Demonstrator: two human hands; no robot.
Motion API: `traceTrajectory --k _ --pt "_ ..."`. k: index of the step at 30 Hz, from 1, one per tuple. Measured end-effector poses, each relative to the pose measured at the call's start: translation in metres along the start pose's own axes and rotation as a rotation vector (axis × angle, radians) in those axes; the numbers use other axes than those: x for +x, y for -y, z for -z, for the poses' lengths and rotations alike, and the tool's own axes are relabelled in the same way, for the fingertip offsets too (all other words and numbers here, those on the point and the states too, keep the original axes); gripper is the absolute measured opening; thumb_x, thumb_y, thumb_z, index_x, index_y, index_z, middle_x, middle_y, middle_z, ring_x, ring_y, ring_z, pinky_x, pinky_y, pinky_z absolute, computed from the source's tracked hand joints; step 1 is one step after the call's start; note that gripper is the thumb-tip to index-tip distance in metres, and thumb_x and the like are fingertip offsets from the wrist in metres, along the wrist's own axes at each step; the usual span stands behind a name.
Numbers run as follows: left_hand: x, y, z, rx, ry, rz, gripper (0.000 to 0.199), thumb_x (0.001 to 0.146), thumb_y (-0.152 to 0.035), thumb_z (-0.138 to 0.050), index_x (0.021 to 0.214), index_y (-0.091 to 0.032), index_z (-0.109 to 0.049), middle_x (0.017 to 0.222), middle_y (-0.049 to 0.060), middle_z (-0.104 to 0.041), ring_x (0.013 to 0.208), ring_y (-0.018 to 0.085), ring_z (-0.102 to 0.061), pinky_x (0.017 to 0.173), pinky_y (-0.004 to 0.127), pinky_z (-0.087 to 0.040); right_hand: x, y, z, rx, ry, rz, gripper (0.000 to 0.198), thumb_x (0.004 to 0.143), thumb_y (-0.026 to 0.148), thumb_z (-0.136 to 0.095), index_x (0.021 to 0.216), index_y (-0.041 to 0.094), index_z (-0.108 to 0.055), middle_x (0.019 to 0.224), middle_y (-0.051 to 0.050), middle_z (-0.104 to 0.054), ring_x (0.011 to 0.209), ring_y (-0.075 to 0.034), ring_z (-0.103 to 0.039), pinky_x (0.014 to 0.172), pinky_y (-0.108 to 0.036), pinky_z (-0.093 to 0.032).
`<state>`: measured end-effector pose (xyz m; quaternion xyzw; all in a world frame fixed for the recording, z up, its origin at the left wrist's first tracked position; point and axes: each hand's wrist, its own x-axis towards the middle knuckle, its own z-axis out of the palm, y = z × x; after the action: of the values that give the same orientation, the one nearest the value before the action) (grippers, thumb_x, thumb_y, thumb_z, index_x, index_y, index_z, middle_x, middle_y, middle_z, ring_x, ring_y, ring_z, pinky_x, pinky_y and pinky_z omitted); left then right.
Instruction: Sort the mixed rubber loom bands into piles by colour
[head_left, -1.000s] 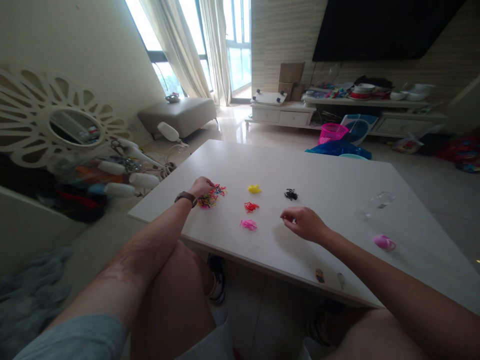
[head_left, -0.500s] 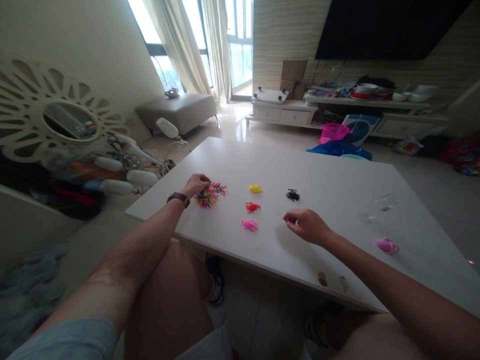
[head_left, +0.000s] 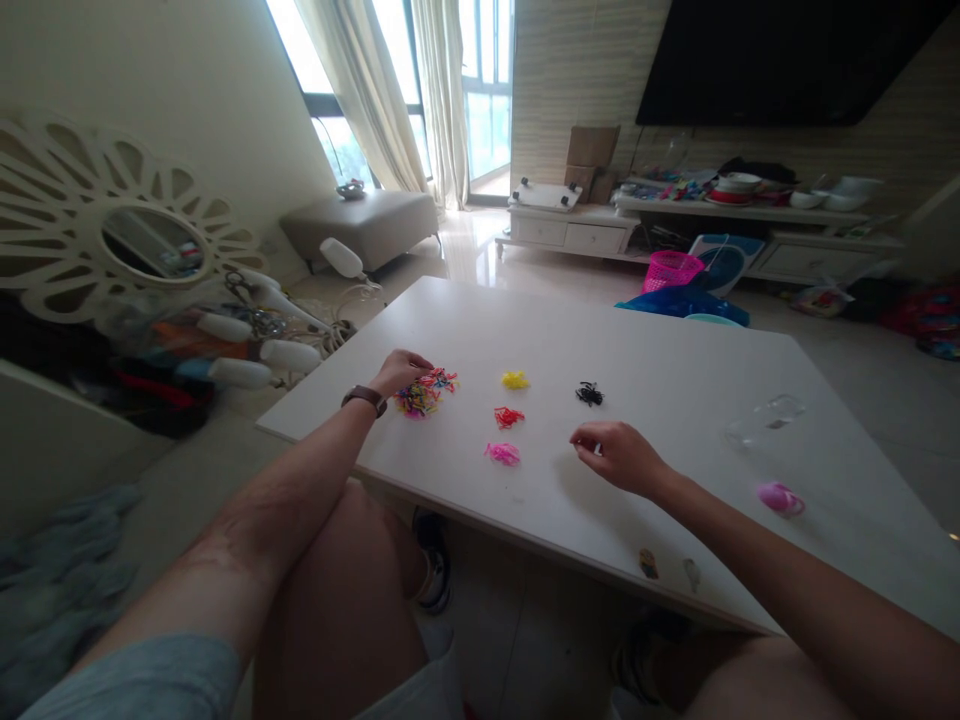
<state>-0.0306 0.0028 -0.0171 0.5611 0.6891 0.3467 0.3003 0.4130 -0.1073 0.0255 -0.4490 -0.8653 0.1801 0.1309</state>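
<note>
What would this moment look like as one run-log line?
left hand: at mixed pile, grip unclear; right hand: near black pile; between: yellow pile, red pile, pink pile

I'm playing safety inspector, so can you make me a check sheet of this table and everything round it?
Surface: white table, pale and smooth.
Job's things: mixed pile of little colourful bits; yellow pile, red pile, pink pile, black pile.
Clutter: clear container, purple thing, two small flat things by the near edge.
Hands: left hand at the mixed pile; right hand near the black pile, apart from it. Too small to tell what either holds.
Cables: thin loops beside the lamp; can't tell if cables.
Surroundings: mirror, bench, pink basket.
</note>
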Motion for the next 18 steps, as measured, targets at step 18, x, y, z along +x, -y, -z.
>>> traceTrajectory --k 18 --pt "-0.069 -0.113 -0.109 -0.251 0.602 -0.232 0.024 0.070 -0.026 -0.079 0.089 -0.013 -0.081 0.086 0.010 -0.078 0.078 0.019 -0.069 0.071 0.028 -0.051 -0.003 -0.005 -0.014 0.113 -0.003 0.120 0.048 0.090 0.021 -0.057 0.138 0.029 -0.055 0.133 -0.008 -0.063 0.107 -0.022 -0.066 0.085 -0.034 -0.055"
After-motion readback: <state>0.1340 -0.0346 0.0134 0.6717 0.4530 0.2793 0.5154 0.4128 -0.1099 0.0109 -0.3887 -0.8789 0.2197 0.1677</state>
